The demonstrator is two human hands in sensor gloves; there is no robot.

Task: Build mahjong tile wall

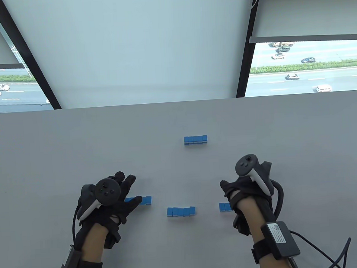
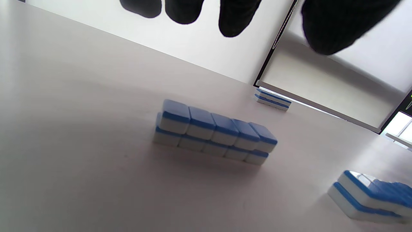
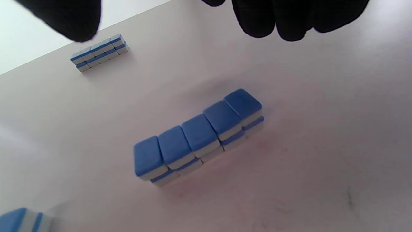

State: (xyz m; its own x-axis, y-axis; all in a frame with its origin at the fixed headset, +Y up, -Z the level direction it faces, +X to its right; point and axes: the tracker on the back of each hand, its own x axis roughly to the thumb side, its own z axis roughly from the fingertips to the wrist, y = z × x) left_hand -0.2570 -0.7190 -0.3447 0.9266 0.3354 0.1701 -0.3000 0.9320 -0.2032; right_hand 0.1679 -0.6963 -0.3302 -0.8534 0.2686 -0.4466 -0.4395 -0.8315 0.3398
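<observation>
While the left hand (image 1: 116,201) hovers loose-fingered over the left two-tier tile stack (image 1: 143,200), gripping nothing, that stack runs along the three-to-nine line beneath its fingertips. The middle stack (image 1: 181,211) sits at the left hand's four o'clock. The right hand (image 1: 245,190) hangs relaxed and empty above the right stack (image 1: 224,207), equally near. The far stack (image 1: 195,140) lies toward twelve.

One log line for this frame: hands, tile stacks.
left hand: open, over left stack | right hand: over right stack | middle stack, far stack: untouched
</observation>
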